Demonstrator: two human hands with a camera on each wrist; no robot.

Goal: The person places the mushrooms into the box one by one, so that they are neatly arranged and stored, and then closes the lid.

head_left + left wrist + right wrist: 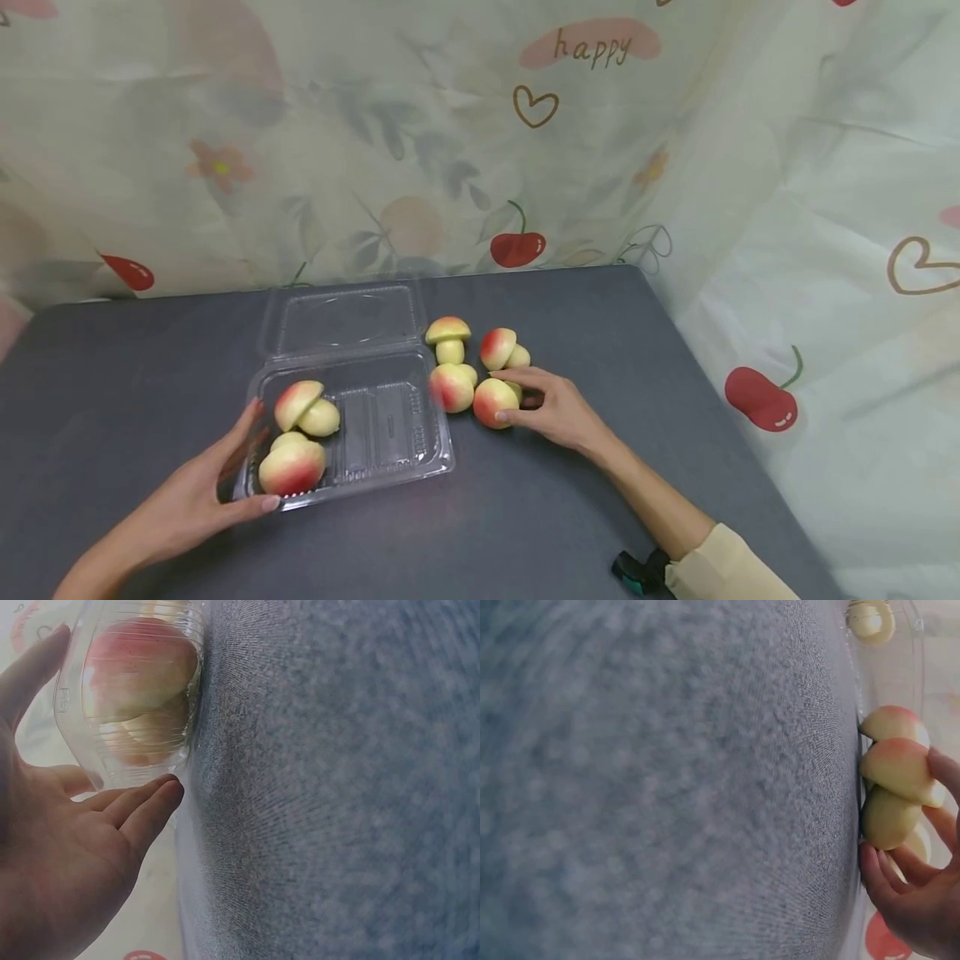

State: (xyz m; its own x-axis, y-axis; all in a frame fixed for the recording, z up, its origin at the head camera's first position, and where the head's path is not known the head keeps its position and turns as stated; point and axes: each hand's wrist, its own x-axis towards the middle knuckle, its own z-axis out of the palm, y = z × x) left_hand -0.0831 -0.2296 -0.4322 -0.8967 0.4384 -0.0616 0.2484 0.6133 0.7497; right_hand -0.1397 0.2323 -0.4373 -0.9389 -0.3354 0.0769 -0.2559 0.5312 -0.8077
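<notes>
A clear plastic clamshell box (382, 479) lies with its lid (341, 321) folded back. Two yellow mushrooms with red-tinged caps, one (306, 408) behind the other (292, 467), sit at its left end. My left hand (202, 487) spans the front left corner, thumb at the front rim and straight fingers along the left side (82, 832). Right of the box, my right hand (551, 408) pinches a mushroom (495, 403) between thumb and fingers, its cap and stem showing in the right wrist view (900, 769). Beside it are three more mushrooms (452, 387), (449, 337), (501, 348).
The dark grey table (525, 533) ends at a printed curtain (337, 167) behind and on the right. A black device (637, 573) is by the right sleeve (727, 567).
</notes>
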